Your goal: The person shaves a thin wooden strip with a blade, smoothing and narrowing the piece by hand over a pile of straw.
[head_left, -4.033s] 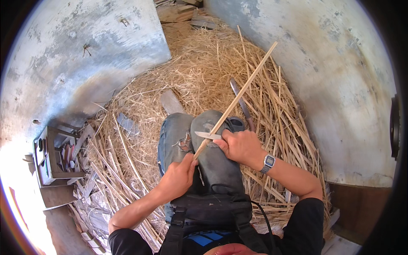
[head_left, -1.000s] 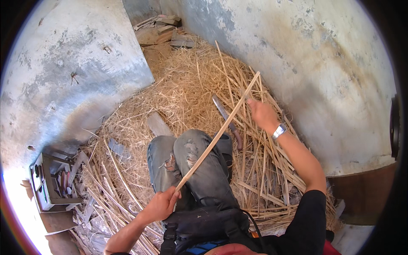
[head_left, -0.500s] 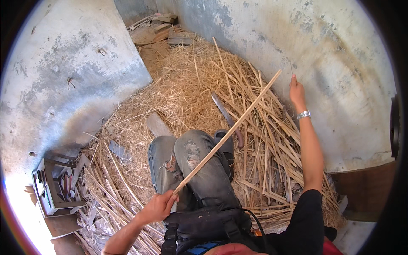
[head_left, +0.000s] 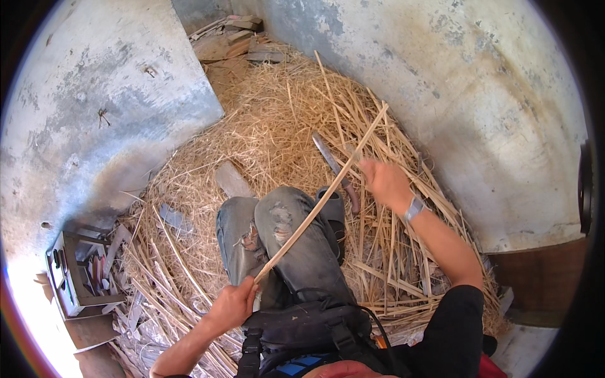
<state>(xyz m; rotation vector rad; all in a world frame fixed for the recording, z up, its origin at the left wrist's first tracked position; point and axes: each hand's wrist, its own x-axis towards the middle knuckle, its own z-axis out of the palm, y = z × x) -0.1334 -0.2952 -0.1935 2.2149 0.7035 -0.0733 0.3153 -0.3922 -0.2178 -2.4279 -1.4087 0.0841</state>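
Observation:
A long pale split-bamboo strip (head_left: 321,203) slants from my lap up to the right, over my jeans and past my knees. My left hand (head_left: 233,307) is closed round its lower end, just above my lap. My right hand (head_left: 386,184) is beside the upper part of the strip, its fingers curled in. What those fingers hold, if anything, is hidden and slightly blurred. A long-bladed knife with a brown handle (head_left: 354,198) lies on the shavings, partly crossed by the strip.
Many split strips (head_left: 403,252) are heaped on my right, with curly shavings (head_left: 252,135) spread ahead. A small wooden frame box (head_left: 82,271) stands at the left. Stained walls (head_left: 485,126) close in on both sides. Scrap boards (head_left: 242,28) lie in the far corner.
My right hand has come down and left from beside the right wall to the strip. The strip's far end has shifted slightly left; my left hand keeps its grip.

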